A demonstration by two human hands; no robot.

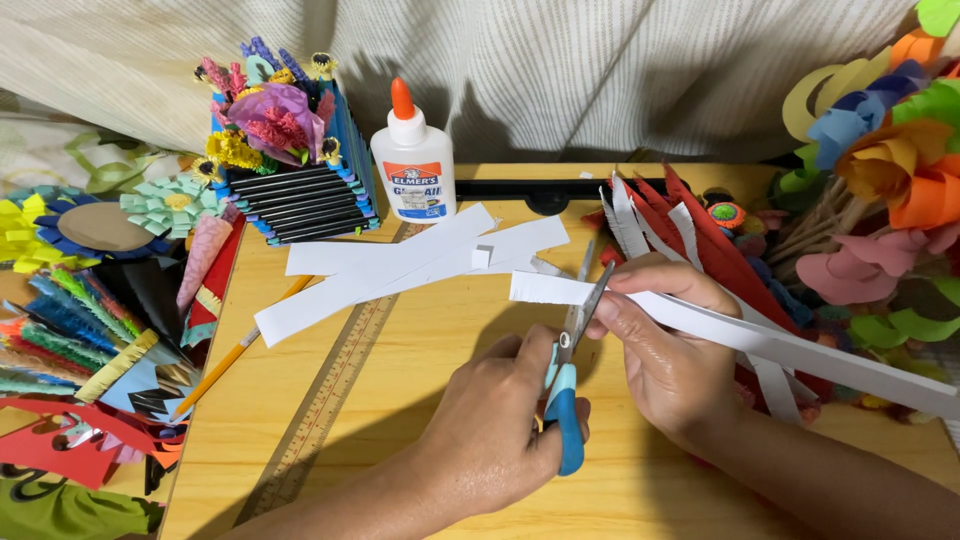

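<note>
Pale striped curtain hung behind a wooden worktop (420, 400) strewn with white paper strips (400, 262), a ruler (325, 400) and glue bottle (412, 160). Left hand (495, 425) gripped blue-handled scissors (570, 385); right hand (665, 345) pinched a long white strip (800, 350) between the blades.

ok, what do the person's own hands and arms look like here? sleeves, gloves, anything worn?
Both are bare. The left hand and right hand have no gloves, and no rings or bands show on the visible fingers. Both forearms are uncovered as far as the frame's bottom edge: no sleeves, watch or bracelet in view. Fingernails look short and unpainted where visible.
</note>
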